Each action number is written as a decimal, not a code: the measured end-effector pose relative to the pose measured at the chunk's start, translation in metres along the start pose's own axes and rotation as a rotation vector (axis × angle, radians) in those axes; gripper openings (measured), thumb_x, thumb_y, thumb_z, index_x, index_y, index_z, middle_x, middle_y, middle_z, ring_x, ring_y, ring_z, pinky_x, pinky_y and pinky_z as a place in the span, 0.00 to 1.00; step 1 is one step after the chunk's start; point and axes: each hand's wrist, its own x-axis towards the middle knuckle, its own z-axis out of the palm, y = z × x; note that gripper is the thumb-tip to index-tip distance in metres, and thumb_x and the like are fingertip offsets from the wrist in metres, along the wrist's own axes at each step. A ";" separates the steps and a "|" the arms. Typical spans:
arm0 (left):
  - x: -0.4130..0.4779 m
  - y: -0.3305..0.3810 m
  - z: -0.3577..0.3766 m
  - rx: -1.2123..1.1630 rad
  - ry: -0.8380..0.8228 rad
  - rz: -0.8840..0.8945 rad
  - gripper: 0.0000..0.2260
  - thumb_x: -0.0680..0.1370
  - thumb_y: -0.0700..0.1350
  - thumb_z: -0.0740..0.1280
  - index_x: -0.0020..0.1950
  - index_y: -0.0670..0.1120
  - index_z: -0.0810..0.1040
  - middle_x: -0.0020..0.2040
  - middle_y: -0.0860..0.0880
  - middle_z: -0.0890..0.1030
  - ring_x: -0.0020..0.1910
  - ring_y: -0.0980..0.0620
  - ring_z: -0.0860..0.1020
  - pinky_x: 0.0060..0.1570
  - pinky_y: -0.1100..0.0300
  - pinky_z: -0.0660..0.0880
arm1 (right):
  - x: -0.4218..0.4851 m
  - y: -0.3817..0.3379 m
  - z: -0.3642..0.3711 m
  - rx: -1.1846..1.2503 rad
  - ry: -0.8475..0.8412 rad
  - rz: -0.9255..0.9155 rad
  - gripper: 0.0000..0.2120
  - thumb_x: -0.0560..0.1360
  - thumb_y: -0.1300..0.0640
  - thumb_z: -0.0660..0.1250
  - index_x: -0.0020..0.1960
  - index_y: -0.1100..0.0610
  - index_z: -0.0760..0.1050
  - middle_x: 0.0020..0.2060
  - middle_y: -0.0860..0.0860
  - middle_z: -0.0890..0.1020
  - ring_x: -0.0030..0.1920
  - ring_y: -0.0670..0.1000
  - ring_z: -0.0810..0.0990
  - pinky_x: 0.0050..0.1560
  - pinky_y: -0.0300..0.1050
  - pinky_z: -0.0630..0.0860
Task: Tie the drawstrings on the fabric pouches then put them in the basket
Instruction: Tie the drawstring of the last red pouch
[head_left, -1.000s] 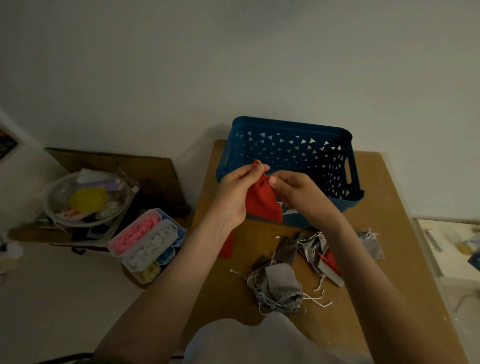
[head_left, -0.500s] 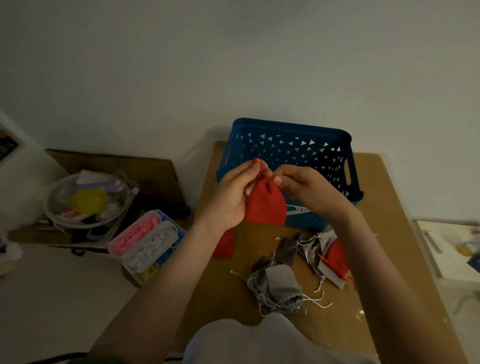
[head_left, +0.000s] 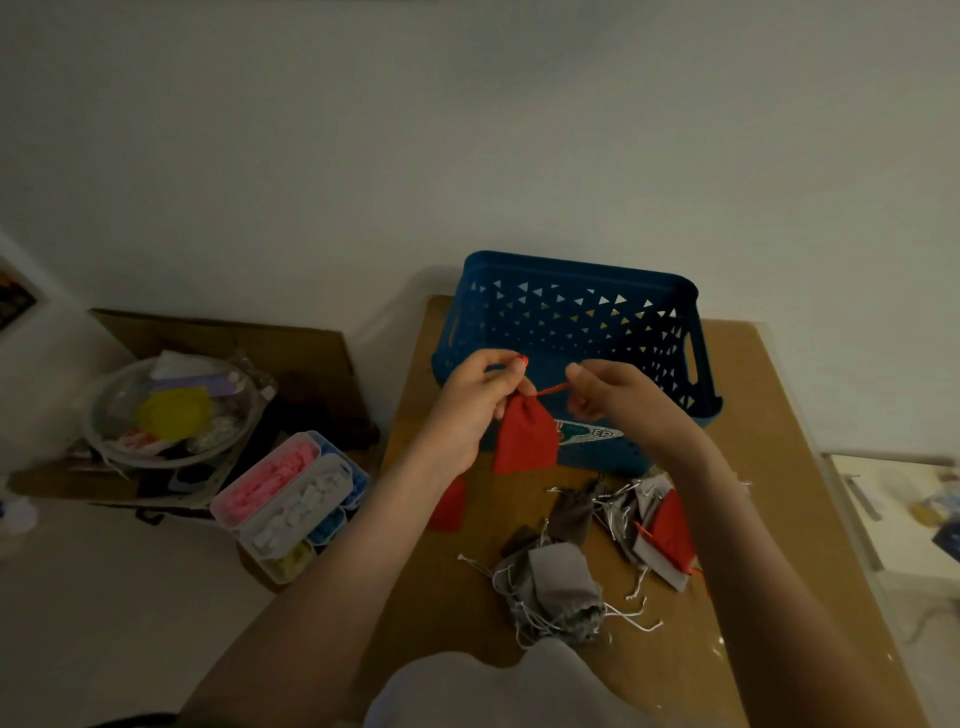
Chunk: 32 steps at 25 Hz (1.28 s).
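Currently: small red fabric pouch (head_left: 524, 439) is held up in the air, just in front of the near wall of the blue perforated plastic basket (head_left: 571, 266), above the table, not in the basket. Neck looks gathered.

L hand (head_left: 470, 410) pinches the pouch at its neck; a red cord tip shows by the fingertips. R hand (head_left: 621, 400) pinches the thin red drawstring cord (head_left: 551, 389), which runs taut betw. the two hands.

Judgement: mid-tie on this pouch, pulling the knot or cinch tight. Can't tell if the knot is complete. Drop into basket not yet done.

Basket stands at the far end of the brown board table (head_left: 779, 467). Its floor is hidden behind the near wall and the hands, so no count of pouches inside is possible.

Left to do, approx.: heap of grey fabric pouches w/ loose white strings (head_left: 558, 587) near the body, a dark brown pouch (head_left: 574, 514) beside it, a second red pouch (head_left: 672, 532) at the R edge of the heap, and a flat red pouch (head_left: 449, 504) partly under the L forearm. Strings there look untied, so most of the job seems outstanding.

Off-table, L side: clear compartment box w/ pink, white, blue and yellow bits (head_left: 291, 501), clear round bowl holding a yellow item (head_left: 171, 410), brown cardboard sheet (head_left: 291, 343).
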 end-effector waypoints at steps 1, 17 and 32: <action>0.000 -0.001 0.001 0.000 0.007 -0.018 0.04 0.80 0.44 0.63 0.52 0.45 0.76 0.34 0.52 0.80 0.25 0.59 0.67 0.32 0.64 0.67 | -0.002 -0.002 0.003 0.097 0.003 0.005 0.18 0.82 0.51 0.57 0.37 0.59 0.70 0.31 0.52 0.74 0.33 0.49 0.71 0.41 0.43 0.69; -0.010 -0.001 0.005 0.306 -0.138 0.069 0.14 0.83 0.45 0.57 0.44 0.41 0.79 0.34 0.49 0.77 0.28 0.64 0.72 0.34 0.69 0.68 | -0.012 -0.008 0.036 0.099 0.002 -0.197 0.08 0.81 0.67 0.56 0.55 0.56 0.64 0.32 0.47 0.78 0.33 0.44 0.74 0.34 0.38 0.69; -0.011 -0.007 0.002 0.418 -0.038 0.230 0.18 0.83 0.45 0.56 0.34 0.46 0.72 0.25 0.61 0.72 0.27 0.63 0.69 0.33 0.65 0.63 | -0.008 -0.013 0.037 0.073 0.195 -0.234 0.05 0.80 0.58 0.61 0.49 0.53 0.76 0.37 0.56 0.80 0.39 0.58 0.80 0.45 0.58 0.78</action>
